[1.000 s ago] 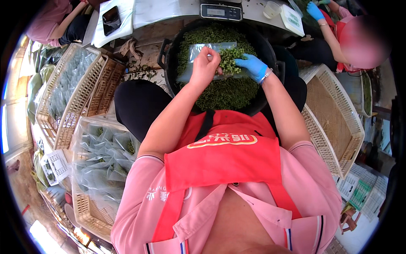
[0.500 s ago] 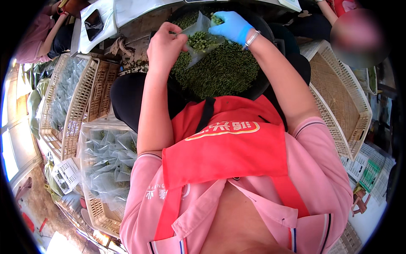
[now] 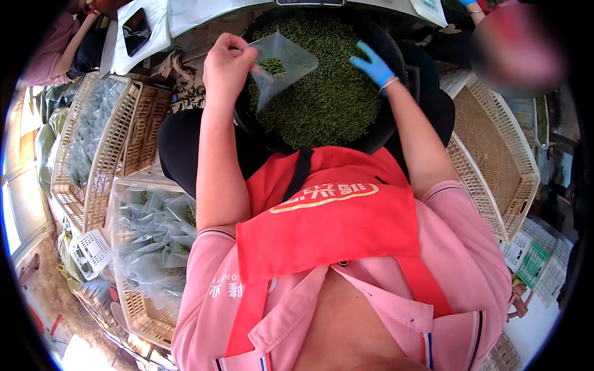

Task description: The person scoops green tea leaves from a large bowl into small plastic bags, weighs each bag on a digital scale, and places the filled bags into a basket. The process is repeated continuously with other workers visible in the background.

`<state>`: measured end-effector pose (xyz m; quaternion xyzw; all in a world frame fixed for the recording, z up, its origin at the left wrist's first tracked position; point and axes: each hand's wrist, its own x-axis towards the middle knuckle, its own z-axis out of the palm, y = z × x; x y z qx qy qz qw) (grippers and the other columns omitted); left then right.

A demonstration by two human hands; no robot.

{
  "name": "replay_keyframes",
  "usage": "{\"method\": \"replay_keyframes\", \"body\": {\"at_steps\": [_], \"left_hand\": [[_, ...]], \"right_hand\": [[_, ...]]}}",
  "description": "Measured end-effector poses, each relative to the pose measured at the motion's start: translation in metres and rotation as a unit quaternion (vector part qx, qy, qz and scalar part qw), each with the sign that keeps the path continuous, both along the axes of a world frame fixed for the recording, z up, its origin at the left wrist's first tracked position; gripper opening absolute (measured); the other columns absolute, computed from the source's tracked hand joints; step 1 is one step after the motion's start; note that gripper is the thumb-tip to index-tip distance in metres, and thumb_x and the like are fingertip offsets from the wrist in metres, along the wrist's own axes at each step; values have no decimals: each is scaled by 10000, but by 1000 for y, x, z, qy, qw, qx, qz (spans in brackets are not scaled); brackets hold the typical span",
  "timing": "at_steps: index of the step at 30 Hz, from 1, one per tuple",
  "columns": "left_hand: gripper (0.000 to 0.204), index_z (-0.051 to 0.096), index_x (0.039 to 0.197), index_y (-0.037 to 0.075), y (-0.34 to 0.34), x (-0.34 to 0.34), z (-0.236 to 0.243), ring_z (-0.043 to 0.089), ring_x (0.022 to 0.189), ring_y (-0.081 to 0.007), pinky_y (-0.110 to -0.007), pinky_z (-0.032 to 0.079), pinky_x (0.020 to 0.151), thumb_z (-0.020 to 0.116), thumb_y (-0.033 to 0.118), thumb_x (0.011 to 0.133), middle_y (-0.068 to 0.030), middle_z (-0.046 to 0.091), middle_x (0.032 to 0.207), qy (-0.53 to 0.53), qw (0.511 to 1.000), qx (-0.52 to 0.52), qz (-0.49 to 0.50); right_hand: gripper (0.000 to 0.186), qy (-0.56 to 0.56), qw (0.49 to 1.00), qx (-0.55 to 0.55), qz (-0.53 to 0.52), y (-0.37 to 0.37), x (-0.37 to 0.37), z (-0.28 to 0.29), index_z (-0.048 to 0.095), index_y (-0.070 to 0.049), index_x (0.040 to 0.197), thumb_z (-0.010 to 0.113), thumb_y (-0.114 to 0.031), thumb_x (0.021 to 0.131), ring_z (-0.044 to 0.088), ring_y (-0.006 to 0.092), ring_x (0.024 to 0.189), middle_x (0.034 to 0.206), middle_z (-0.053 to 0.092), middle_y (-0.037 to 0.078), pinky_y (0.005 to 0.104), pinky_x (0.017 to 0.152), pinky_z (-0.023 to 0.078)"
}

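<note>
My bare left hand [image 3: 230, 65] pinches a clear plastic bag [image 3: 286, 60] by its edge. Some small green berry-like pieces, perhaps peppercorns, lie inside the bag. It hangs over the left part of a large dark tub [image 3: 396, 52], which is filled with a heap of the same loose green pieces [image 3: 322, 114]. My right hand [image 3: 374, 65], in a blue glove with a bracelet at the wrist, is above the heap's right side. Its fingers are spread apart and nothing shows in them; the palm side is hidden.
Crates with filled clear bags [image 3: 154, 238] stand at my left, one behind another [image 3: 96, 136]. At my right is a pale woven crate [image 3: 495, 148]. A phone [image 3: 136, 31] lies on the table at the far left. Other people sit at both far corners.
My gloved right hand has left the bag, moved right and opened its fingers over the heap. The left hand has shifted slightly left, still holding the bag.
</note>
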<state>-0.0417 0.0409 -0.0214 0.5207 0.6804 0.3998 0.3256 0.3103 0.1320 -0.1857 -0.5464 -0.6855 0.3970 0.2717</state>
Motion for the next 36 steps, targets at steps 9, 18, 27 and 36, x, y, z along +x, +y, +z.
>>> {"method": "replay_keyframes", "body": {"at_steps": [9, 18, 27, 36], "left_hand": [[129, 609, 894, 10, 4, -12, 5, 418, 408, -41, -185, 291, 390, 625, 110, 813, -15, 552, 533, -237, 962, 56, 125], [174, 585, 848, 33, -3, -21, 3, 387, 380, -38, -192, 261, 366, 660, 190, 846, 11, 499, 489, -249, 954, 43, 159], [174, 594, 851, 38, 5, -19, 6, 366, 383, -23, -186, 229, 365, 673, 192, 838, 38, 486, 501, -250, 953, 30, 171], [173, 570, 860, 13, 4, -5, -3, 402, 415, -23, -185, 265, 394, 658, 162, 848, 22, 518, 510, -256, 959, 28, 120]], "right_hand": [[708, -370, 865, 185, 283, -144, -126, 29, 491, -285, 1275, 736, -461, 634, 284, 393, 1286, 1438, 270, 143, 600, 965, 297], [579, -138, 968, 166, 127, 12, -109, 30, 489, -336, 1272, 680, -291, 727, 554, 318, 1004, 1156, 540, 111, 370, 845, 481], [773, -351, 910, 89, 202, 92, -185, 14, 396, -381, 1339, 608, -673, 655, 315, 390, 1291, 1451, 287, 134, 475, 1030, 331], [303, -181, 941, 142, 248, -19, -125, 46, 654, -158, 1015, 685, -229, 722, 579, 233, 927, 1009, 588, 69, 371, 811, 481]]}}
